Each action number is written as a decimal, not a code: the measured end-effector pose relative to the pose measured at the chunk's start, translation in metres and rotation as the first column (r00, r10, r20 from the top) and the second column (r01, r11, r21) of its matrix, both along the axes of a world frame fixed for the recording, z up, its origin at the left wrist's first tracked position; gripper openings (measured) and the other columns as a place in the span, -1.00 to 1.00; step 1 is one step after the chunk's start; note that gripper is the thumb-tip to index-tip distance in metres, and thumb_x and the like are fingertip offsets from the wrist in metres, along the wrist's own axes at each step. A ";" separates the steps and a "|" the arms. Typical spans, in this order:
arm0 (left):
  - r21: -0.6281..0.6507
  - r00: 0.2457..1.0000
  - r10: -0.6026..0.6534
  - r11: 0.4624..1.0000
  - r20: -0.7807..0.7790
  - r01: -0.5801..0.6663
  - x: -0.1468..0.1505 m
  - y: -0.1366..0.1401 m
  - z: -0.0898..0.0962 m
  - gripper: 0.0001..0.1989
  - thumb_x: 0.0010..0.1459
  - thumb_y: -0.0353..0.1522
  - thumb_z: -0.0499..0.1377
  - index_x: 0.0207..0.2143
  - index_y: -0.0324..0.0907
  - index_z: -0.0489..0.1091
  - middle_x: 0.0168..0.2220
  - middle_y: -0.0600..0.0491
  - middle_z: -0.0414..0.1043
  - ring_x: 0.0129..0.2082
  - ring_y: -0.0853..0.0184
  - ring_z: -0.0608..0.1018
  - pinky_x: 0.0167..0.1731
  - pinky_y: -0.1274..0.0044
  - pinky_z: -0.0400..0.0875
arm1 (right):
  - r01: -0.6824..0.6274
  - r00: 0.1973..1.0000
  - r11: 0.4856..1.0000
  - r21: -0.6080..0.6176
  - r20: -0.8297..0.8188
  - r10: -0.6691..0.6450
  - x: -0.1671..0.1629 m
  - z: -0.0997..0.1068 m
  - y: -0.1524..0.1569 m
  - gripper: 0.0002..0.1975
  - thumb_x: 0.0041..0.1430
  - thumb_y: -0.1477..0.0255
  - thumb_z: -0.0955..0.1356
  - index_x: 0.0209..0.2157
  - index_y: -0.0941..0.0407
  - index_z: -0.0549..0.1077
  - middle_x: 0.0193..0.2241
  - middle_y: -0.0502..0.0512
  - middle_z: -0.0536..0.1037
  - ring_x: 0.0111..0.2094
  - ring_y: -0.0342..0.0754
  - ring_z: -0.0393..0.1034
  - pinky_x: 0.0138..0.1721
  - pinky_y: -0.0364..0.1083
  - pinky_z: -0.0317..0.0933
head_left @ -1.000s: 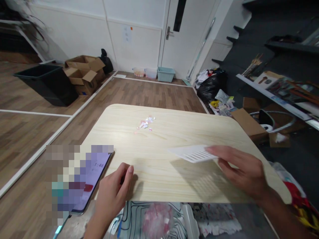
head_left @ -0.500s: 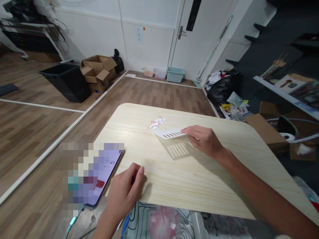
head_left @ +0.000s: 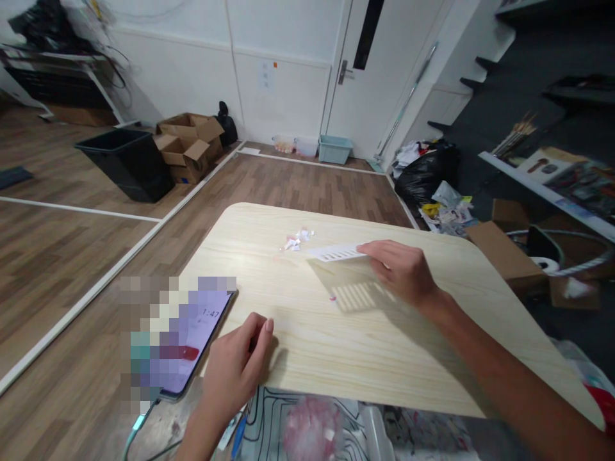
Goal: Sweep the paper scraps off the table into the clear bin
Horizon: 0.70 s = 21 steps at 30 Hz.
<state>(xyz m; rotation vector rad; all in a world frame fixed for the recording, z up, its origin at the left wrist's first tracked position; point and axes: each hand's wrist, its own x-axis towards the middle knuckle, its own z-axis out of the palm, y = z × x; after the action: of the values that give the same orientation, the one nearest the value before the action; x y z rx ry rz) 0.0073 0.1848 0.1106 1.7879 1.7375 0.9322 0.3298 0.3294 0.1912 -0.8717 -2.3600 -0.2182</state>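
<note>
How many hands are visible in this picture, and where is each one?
2. The left hand is curled at the near edge of the table, beside the phone; the right hand holds a white slotted card above it.

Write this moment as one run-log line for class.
left hand: loosely curled, nothing visible inside | right hand: holding white slotted card above table | paper scraps: on table, left of card | phone: beside left hand
</note>
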 end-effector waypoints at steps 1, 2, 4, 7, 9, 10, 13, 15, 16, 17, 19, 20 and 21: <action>0.000 1.000 0.004 1.000 0.010 -0.004 0.000 0.000 0.001 -0.58 0.47 -0.07 0.00 -0.41 -0.07 0.33 -0.65 0.23 0.29 -0.65 0.40 0.39 -0.53 0.56 0.15 | -0.010 1.000 1.000 0.008 0.007 0.010 -0.007 -0.005 0.008 -0.67 0.30 0.64 0.31 -0.12 0.09 0.69 -0.20 0.16 0.77 -0.16 0.08 0.71 -0.11 0.03 0.59; -0.001 1.000 0.007 1.000 0.019 -0.007 0.001 -0.001 0.002 -0.58 0.48 -0.08 0.01 -0.41 -0.07 0.33 -0.64 0.23 0.30 -0.64 0.41 0.39 -0.53 0.56 0.15 | -0.020 1.000 1.000 0.009 0.014 0.020 -0.013 -0.010 0.015 -0.67 0.30 0.64 0.30 -0.13 0.10 0.69 -0.21 0.17 0.77 -0.17 0.08 0.71 -0.13 0.03 0.59; -0.001 1.000 0.005 1.000 0.031 -0.005 0.002 -0.001 0.003 -0.59 0.48 -0.10 0.01 -0.41 -0.08 0.32 -0.63 0.22 0.32 -0.63 0.41 0.40 -0.52 0.56 0.14 | -0.035 0.999 0.999 0.004 0.029 0.035 -0.022 -0.017 0.024 -0.67 0.31 0.64 0.30 -0.13 0.12 0.69 -0.21 0.17 0.77 -0.18 0.08 0.71 -0.15 0.03 0.59; 0.013 0.999 -0.003 1.000 0.032 0.003 0.003 -0.001 0.004 -0.59 0.48 -0.11 0.01 -0.43 -0.07 0.30 -0.64 0.22 0.31 -0.64 0.42 0.39 -0.53 0.56 0.14 | -0.065 0.997 0.998 -0.012 0.036 0.065 -0.023 -0.020 0.026 -0.67 0.32 0.65 0.30 -0.12 0.12 0.69 -0.21 0.17 0.77 -0.18 0.06 0.71 -0.15 0.02 0.59; 0.022 1.000 -0.003 1.000 0.029 0.003 0.003 0.000 0.004 -0.60 0.48 -0.12 0.02 -0.43 -0.07 0.30 -0.64 0.23 0.30 -0.65 0.42 0.38 -0.53 0.55 0.14 | -0.111 0.993 0.993 -0.038 0.039 0.113 -0.018 -0.016 0.022 -0.67 0.32 0.64 0.30 -0.11 0.12 0.69 -0.22 0.17 0.77 -0.18 0.06 0.71 -0.15 0.03 0.60; 0.026 1.000 -0.004 1.000 0.029 0.004 0.003 0.000 0.004 -0.60 0.48 -0.12 0.02 -0.42 -0.07 0.30 -0.64 0.23 0.30 -0.65 0.42 0.38 -0.53 0.55 0.14 | -0.141 0.989 0.989 -0.047 0.044 0.143 -0.014 -0.013 0.019 -0.68 0.32 0.64 0.31 -0.11 0.12 0.68 -0.22 0.17 0.77 -0.18 0.07 0.71 -0.16 0.04 0.61; 0.035 1.000 -0.014 0.999 0.026 0.013 0.002 0.000 0.004 -0.60 0.49 -0.13 0.02 -0.42 -0.08 0.30 -0.65 0.23 0.29 -0.65 0.42 0.38 -0.54 0.56 0.13 | -0.208 0.976 0.977 -0.047 0.060 0.210 0.000 -0.001 0.009 -0.70 0.31 0.65 0.32 -0.12 0.14 0.68 -0.25 0.17 0.77 -0.22 0.07 0.72 -0.20 0.00 0.61; 0.038 0.999 -0.023 0.999 0.023 0.022 0.002 0.000 0.004 -0.60 0.49 -0.13 0.02 -0.42 -0.08 0.31 -0.65 0.24 0.29 -0.66 0.43 0.38 -0.54 0.56 0.13 | -0.226 0.972 0.972 -0.068 0.045 0.230 0.011 0.007 0.002 -0.69 0.28 0.66 0.33 -0.14 0.11 0.68 -0.27 0.13 0.77 -0.27 0.04 0.71 -0.26 -0.04 0.60; 0.039 0.999 -0.027 0.999 0.024 0.026 0.002 0.000 0.004 -0.60 0.49 -0.13 0.02 -0.42 -0.08 0.31 -0.64 0.24 0.29 -0.65 0.44 0.38 -0.54 0.56 0.13 | -0.220 0.975 0.972 -0.088 0.025 0.223 0.016 0.010 -0.002 -0.68 0.26 0.67 0.33 -0.15 0.08 0.68 -0.29 0.10 0.77 -0.29 0.02 0.71 -0.28 -0.06 0.59; 0.042 0.999 -0.031 0.999 0.025 0.029 0.001 0.000 0.004 -0.60 0.50 -0.13 0.02 -0.41 -0.08 0.31 -0.64 0.24 0.29 -0.65 0.44 0.38 -0.54 0.56 0.13 | -0.198 0.980 0.975 -0.102 -0.002 0.199 0.022 0.014 -0.006 -0.66 0.24 0.67 0.33 -0.16 0.04 0.68 -0.31 0.06 0.76 -0.32 0.01 0.70 -0.30 -0.07 0.58; 0.044 0.999 -0.032 0.999 0.024 0.031 0.001 0.000 0.004 -0.60 0.50 -0.13 0.02 -0.41 -0.09 0.31 -0.63 0.24 0.30 -0.65 0.45 0.38 -0.53 0.57 0.13 | -0.136 0.990 0.986 -0.101 -0.055 0.131 0.029 0.018 -0.012 -0.62 0.22 0.69 0.33 -0.18 -0.01 0.68 -0.32 0.03 0.76 -0.34 0.01 0.69 -0.30 -0.07 0.57; 0.042 0.999 -0.030 0.999 0.022 0.029 0.001 0.000 0.004 -0.60 0.50 -0.13 0.02 -0.41 -0.09 0.31 -0.63 0.24 0.31 -0.65 0.45 0.38 -0.53 0.57 0.13 | -0.100 0.993 0.991 -0.092 -0.074 0.093 0.031 0.020 -0.014 -0.61 0.22 0.71 0.33 -0.18 -0.02 0.68 -0.32 0.04 0.75 -0.33 0.01 0.69 -0.29 -0.06 0.57; 0.037 0.999 -0.030 0.999 0.018 0.030 0.001 0.000 0.004 -0.60 0.50 -0.13 0.02 -0.41 -0.09 0.32 -0.63 0.24 0.31 -0.65 0.45 0.38 -0.53 0.57 0.14 | -0.079 0.994 0.994 -0.081 -0.082 0.073 0.032 0.020 -0.015 -0.60 0.22 0.73 0.33 -0.17 -0.02 0.68 -0.30 0.07 0.76 -0.32 0.02 0.69 -0.27 -0.06 0.57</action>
<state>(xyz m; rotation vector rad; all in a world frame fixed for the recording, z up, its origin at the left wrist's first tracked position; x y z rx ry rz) 0.0084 0.1851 0.1142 1.8178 1.6875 0.9717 0.3614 0.3142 0.2114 -0.8127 -2.3371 -0.0521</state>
